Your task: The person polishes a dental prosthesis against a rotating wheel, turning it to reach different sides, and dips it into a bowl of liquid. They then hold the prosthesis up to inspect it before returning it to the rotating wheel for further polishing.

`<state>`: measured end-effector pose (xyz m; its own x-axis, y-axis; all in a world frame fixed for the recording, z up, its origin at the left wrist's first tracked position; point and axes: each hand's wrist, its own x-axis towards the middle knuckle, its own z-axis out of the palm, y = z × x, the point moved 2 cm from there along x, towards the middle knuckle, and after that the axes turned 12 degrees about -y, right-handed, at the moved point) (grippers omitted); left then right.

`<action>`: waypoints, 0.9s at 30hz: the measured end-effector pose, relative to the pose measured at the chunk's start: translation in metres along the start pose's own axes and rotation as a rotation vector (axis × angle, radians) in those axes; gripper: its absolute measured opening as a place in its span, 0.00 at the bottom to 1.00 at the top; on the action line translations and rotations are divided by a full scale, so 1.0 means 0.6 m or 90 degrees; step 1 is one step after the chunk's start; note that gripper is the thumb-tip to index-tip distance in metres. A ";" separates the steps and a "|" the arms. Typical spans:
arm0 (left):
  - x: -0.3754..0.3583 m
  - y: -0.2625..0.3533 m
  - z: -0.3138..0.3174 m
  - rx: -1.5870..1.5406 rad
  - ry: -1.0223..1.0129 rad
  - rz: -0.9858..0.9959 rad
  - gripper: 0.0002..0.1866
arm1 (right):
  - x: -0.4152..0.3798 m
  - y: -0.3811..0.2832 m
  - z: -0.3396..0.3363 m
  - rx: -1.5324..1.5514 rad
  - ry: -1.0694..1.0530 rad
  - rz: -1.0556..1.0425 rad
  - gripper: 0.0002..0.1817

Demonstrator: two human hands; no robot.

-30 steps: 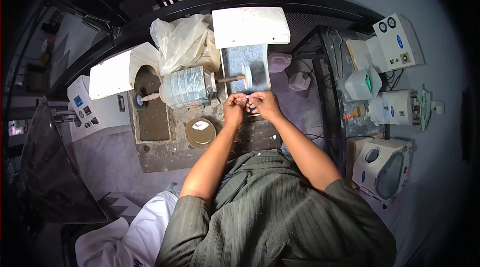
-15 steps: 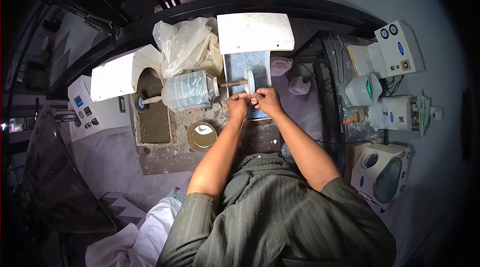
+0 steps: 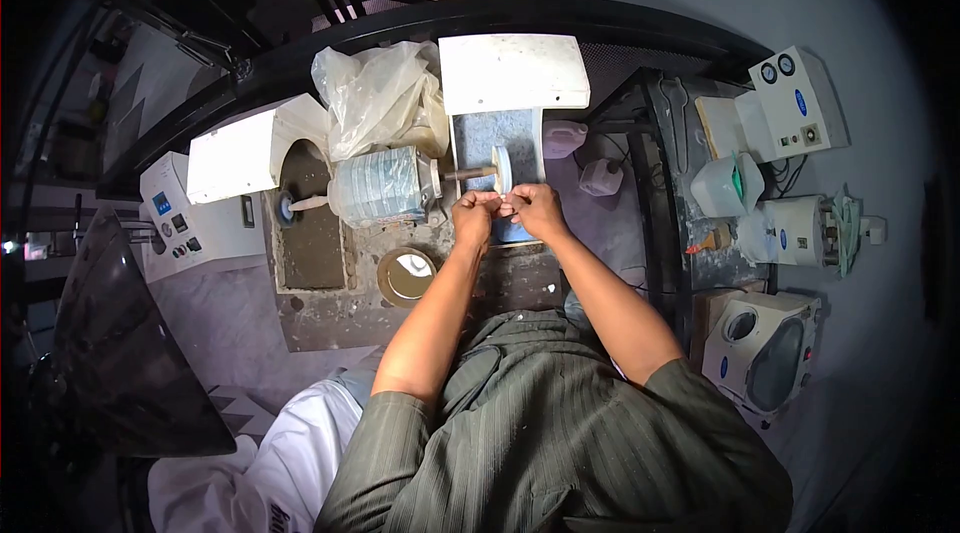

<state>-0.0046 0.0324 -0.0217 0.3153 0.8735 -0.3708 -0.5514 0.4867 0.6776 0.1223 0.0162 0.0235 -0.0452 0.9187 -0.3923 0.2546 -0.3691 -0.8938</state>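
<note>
My left hand (image 3: 474, 219) and my right hand (image 3: 537, 212) are close together, fingers pinched around something too small to make out. They are just below the pale buffing wheel (image 3: 503, 169); whether the held thing touches its rim cannot be told. The wheel sits on the right shaft of a polishing motor (image 3: 383, 187) wrapped in clear plastic. Behind and beneath the wheel is a blue-lined tray (image 3: 482, 136) under a white hood (image 3: 515, 72). On the motor's other shaft end is a small wheel (image 3: 287, 206) over a brown trough (image 3: 312, 258).
A round bowl (image 3: 407, 276) with murky contents stands left of my forearms. Crumpled plastic sheeting (image 3: 375, 93) lies behind the motor. On the right bench are a white machine with gauges (image 3: 797, 103), a cut plastic jug (image 3: 722, 183) and a brush (image 3: 712, 239).
The whole view has shifted slightly downward and right. My hands keep their pinch beneath the wheel, almost unmoved. White cloth at lower left shows more fully.
</note>
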 end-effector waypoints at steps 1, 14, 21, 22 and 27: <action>0.001 -0.002 -0.001 0.018 -0.001 0.010 0.03 | -0.001 0.001 0.001 -0.001 0.018 0.005 0.07; 0.009 -0.008 -0.008 0.021 0.005 -0.008 0.04 | 0.010 0.013 -0.001 -0.005 0.026 0.026 0.07; 0.014 0.003 0.012 0.039 0.038 -0.061 0.04 | 0.022 0.009 -0.017 -0.017 0.026 0.033 0.07; 0.015 0.003 0.010 0.030 0.034 -0.073 0.04 | 0.021 0.006 -0.016 -0.001 0.020 0.041 0.07; 0.014 0.013 -0.006 0.018 -0.008 -0.089 0.04 | 0.024 0.017 -0.006 0.060 -0.009 0.057 0.07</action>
<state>-0.0090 0.0436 -0.0214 0.3975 0.7973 -0.4542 -0.4801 0.6025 0.6376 0.1276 0.0259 0.0093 -0.0399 0.8795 -0.4742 0.1662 -0.4621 -0.8711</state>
